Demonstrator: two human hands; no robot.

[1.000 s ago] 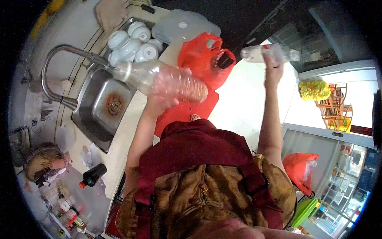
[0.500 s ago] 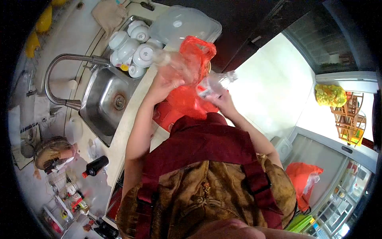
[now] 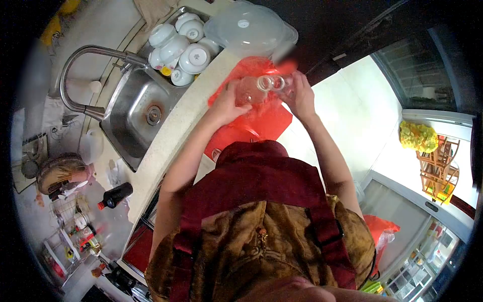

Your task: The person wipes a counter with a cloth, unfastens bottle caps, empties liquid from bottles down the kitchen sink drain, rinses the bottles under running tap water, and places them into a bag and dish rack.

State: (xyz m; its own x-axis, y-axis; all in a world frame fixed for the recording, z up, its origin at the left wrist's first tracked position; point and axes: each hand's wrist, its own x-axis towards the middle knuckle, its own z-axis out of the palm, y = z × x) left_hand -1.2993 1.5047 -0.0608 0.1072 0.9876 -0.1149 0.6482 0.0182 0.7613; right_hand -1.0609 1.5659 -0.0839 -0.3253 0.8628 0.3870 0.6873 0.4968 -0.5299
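Observation:
My left hand (image 3: 226,106) is closed around a clear, see-through bottle (image 3: 248,91) with a round mouth. My right hand (image 3: 303,96) grips a second clear bottle (image 3: 287,89), partly covered by the fingers. Their ring-shaped mouths are side by side, almost touching; I cannot tell whether they meet. Just beneath both hands spreads a red plastic bag (image 3: 271,121), reaching from the counter edge toward my dark red apron (image 3: 251,176). The bag's contents are hidden.
Left of my hands is a steel sink (image 3: 136,118) with a curved faucet (image 3: 68,75). White bowls (image 3: 194,59) are stacked behind it, beside a translucent plastic lid (image 3: 246,27). A dark bottle (image 3: 116,195) lies on the counter. A dark cabinet (image 3: 322,30) stands ahead.
My hands have come up and the two clear bottles are now side by side, mouths visible. The red bag appears flatter and more spread out. The view has shifted slightly.

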